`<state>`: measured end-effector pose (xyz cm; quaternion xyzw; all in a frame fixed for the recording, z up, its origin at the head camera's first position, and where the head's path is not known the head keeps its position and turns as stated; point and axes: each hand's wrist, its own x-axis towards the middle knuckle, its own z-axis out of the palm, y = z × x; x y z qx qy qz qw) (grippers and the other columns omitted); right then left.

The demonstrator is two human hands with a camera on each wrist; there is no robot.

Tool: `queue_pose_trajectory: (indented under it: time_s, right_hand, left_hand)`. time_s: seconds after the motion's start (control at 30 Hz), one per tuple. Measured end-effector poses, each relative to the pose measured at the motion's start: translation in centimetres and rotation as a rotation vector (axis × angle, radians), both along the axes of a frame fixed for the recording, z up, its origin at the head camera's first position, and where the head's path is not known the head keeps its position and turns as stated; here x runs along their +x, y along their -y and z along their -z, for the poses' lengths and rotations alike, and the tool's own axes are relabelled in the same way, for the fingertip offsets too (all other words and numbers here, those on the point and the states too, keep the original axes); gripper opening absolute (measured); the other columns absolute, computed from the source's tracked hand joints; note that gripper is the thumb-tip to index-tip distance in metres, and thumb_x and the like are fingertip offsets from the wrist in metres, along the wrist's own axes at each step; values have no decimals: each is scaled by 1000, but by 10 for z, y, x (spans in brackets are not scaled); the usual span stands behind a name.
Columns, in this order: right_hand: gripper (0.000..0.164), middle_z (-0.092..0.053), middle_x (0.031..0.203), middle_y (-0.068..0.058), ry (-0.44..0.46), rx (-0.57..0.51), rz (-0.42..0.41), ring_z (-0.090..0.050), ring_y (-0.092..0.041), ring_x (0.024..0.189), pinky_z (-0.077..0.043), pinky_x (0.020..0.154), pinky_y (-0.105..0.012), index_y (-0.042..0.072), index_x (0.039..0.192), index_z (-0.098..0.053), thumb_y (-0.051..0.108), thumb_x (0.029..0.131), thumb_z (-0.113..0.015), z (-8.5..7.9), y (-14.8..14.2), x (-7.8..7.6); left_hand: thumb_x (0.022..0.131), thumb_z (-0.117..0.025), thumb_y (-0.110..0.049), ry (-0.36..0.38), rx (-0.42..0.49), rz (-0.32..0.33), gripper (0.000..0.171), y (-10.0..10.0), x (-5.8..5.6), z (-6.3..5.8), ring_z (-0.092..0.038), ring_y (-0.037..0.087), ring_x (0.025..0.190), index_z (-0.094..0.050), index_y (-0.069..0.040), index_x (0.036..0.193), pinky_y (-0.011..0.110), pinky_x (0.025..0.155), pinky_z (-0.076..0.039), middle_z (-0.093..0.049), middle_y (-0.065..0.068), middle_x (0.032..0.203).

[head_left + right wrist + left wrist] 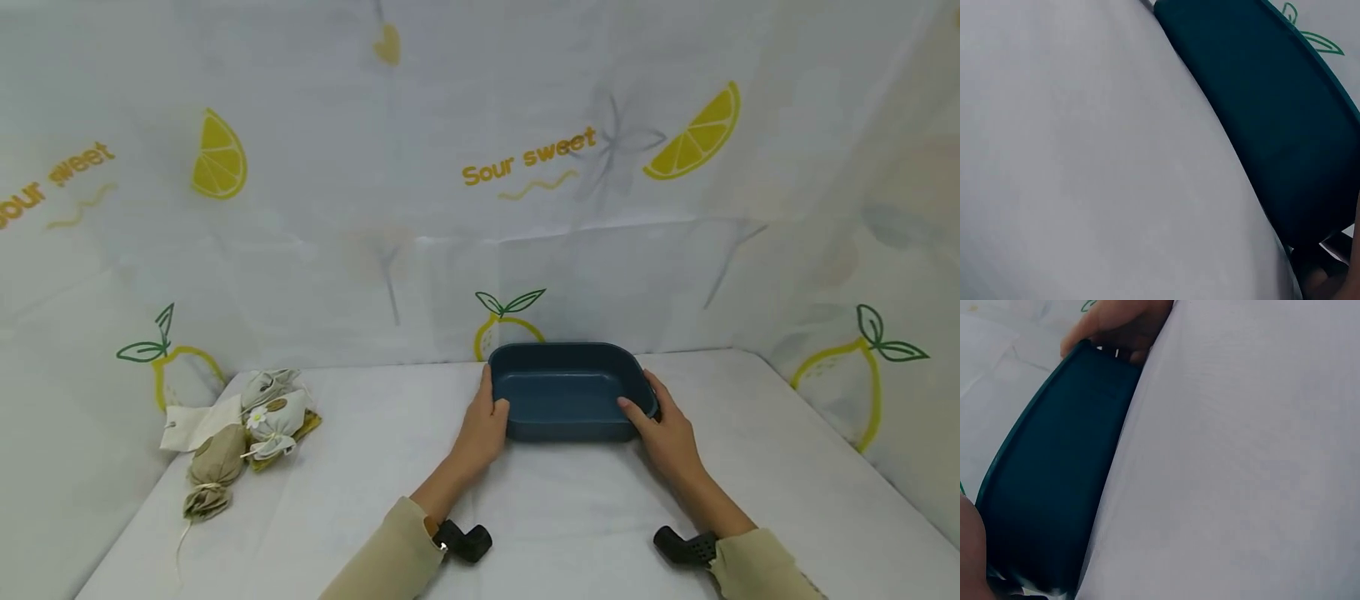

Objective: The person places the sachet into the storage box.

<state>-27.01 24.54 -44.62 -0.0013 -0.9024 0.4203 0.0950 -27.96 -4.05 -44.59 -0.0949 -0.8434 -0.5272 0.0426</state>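
A dark blue rectangular dish (pixel 566 396) with rounded corners is at the far middle of the table, its hollow facing up and nothing visible inside. My left hand (pixel 480 425) grips its left end and my right hand (pixel 667 437) grips the right end, thumbs at the rim. In the left wrist view the long side of the dish (pixel 1054 469) shows, with one hand (pixel 1116 322) at its far end. The right wrist view shows the dish's side wall (pixel 1266 106) too. Fingers beneath or behind the dish are mostly hidden.
Several small cloth pouches, among them a brown tied one (pixel 217 458) and a pale one with a flower (pixel 276 425), lie at the table's left. A lemon-printed white cloth (pixel 337 208) hangs behind. White cloth covers the table (pixel 555 508).
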Motion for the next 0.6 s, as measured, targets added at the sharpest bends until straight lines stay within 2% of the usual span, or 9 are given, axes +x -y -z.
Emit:
queue_pose_trajectory:
  time_s: [0.17, 0.37, 0.5, 0.6]
  right_hand:
    - [88, -24, 165, -26, 25, 12, -20, -32, -50, 147, -34, 113, -67, 20, 165, -12, 56, 97, -57, 3, 23, -2]
    - [103, -20, 167, -23, 46, 0, -88, -25, -47, 151, -29, 117, -67, 17, 164, -8, 54, 90, -69, 2, 47, -6]
    - [108, -17, 168, -23, 66, -27, -126, -22, -45, 154, -27, 119, -66, 14, 163, -6, 52, 87, -73, 1, 63, -10]
    - [110, -17, 168, -23, 75, -28, -144, -24, -45, 153, -28, 118, -66, 15, 163, -6, 53, 86, -74, -1, 75, -12]
  left_hand:
    - [99, -32, -18, 1, 10, -29, 71, 24, 4, 1, -13, 25, 159, -5, -4, 163, 49, 128, -18, -10, 12, 171]
    - [99, -32, -15, -7, 21, -53, 70, 48, 12, -1, -12, 28, 159, -5, -3, 162, 51, 128, -16, -10, 14, 171]
    - [100, -32, -14, -11, 2, -76, 68, 65, 15, -2, -14, 29, 158, -8, -3, 163, 52, 127, -18, -13, 13, 171]
    - [100, -33, -14, -3, -18, -88, 67, 80, 15, -5, -15, 30, 158, -10, -3, 162, 53, 127, -18, -15, 14, 170]
